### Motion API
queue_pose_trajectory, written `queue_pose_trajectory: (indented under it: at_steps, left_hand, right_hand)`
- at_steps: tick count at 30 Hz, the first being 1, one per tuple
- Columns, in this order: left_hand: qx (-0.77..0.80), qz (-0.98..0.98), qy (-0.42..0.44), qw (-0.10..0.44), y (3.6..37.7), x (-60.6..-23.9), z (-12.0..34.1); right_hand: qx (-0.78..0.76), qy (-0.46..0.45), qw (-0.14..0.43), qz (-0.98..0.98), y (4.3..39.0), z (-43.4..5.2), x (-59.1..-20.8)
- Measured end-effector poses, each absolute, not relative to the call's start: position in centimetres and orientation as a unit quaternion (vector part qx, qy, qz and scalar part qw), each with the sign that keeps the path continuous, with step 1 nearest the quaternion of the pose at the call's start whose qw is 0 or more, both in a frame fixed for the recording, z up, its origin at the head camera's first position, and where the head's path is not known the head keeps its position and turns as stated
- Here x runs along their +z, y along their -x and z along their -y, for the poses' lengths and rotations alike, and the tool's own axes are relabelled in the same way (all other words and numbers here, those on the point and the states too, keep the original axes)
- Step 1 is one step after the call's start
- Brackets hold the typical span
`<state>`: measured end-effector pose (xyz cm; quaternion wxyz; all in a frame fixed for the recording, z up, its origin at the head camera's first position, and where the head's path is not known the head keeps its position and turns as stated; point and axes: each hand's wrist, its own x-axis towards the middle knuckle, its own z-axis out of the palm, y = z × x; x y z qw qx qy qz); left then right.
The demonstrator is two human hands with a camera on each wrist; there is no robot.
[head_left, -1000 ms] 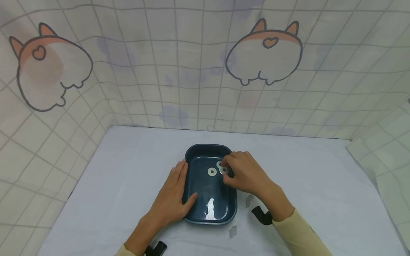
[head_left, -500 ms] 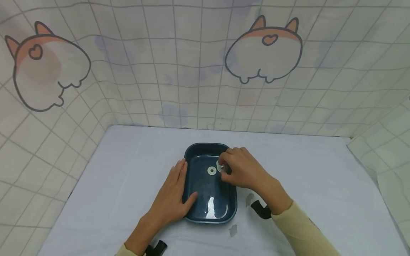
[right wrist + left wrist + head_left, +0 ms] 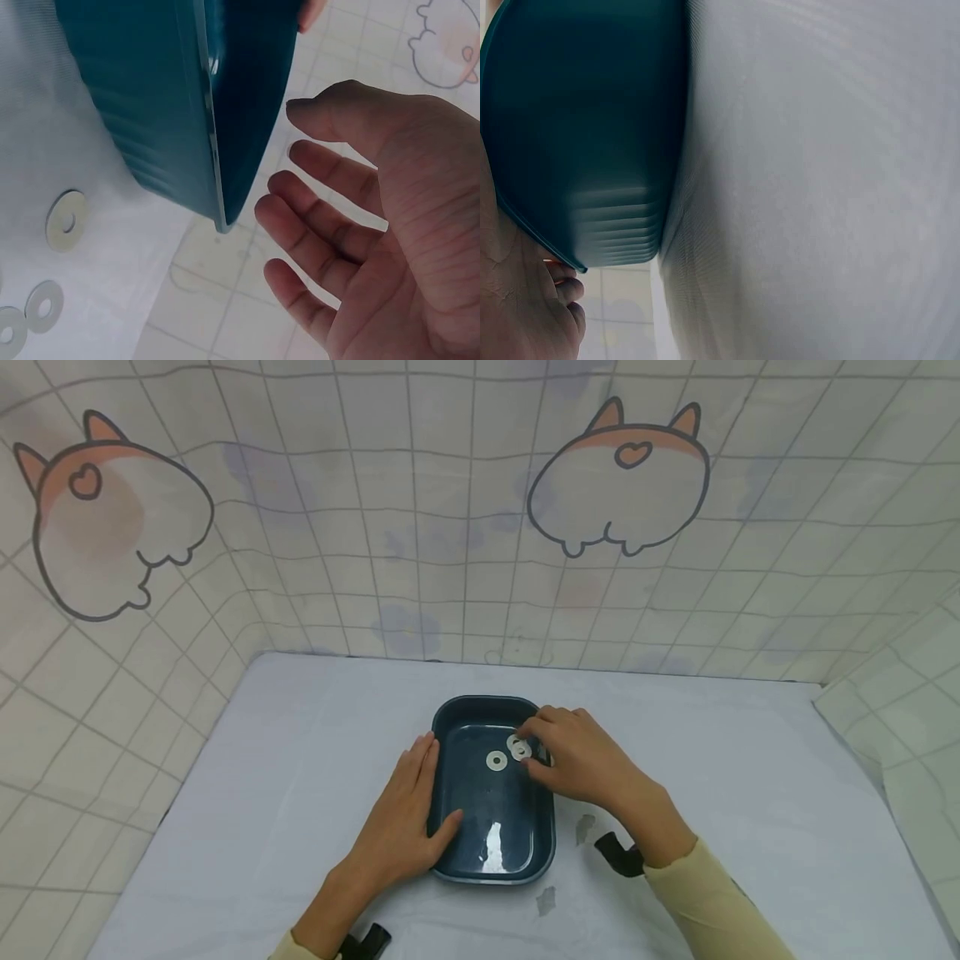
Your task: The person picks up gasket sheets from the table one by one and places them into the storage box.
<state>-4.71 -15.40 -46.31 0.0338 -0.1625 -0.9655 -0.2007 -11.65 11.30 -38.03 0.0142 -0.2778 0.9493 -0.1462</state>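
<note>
A dark blue-green tray (image 3: 491,852) lies lengthwise on the white cloth. Inside, one flat washer (image 3: 497,761) lies apart, and two more washers overlap beside it, the nearer washer (image 3: 521,751) lying partly over the other. My right hand (image 3: 585,756) reaches over the tray's right rim, thumb and forefinger at this pair. In the right wrist view its fingers (image 3: 315,240) are loosely bent and apart, with nothing visible between them. My left hand (image 3: 401,814) lies along the tray's left side, fingers straight against the outer wall and thumb over the rim.
The right wrist view shows several washers (image 3: 66,220) on the cloth outside the tray; the right hand hides that spot from the head view. Grey patches (image 3: 546,902) mark the cloth (image 3: 712,760). A tile-patterned curtain (image 3: 450,527) stands behind. Black wrist mounts (image 3: 621,856) sit under the wrists.
My right thumb and forefinger pinched a washer, shifted it slightly away and left onto another washer, then spread apart from it. The left hand and tray have stayed put.
</note>
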Motion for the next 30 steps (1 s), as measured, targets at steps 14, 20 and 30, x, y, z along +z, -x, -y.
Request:
queue_pose_trajectory:
  at_steps: [14, 20, 30]
  left_hand:
    - [-0.202, 0.965, 0.162, 0.041, 4.6, -46.2, 15.3]
    - [-0.201, 0.965, 0.162, 0.041, 4.7, -46.2, 15.3]
    - [-0.2, 0.965, 0.162, 0.042, 4.7, -46.5, 15.3]
  right_hand:
    - [-0.178, 0.234, 0.008, -0.956, 10.6, -13.7, -39.3]
    - [-0.194, 0.201, 0.013, -0.96, 10.5, -15.4, -39.6]
    - [-0.214, 0.193, 0.002, -0.958, 9.9, -17.9, -40.3]
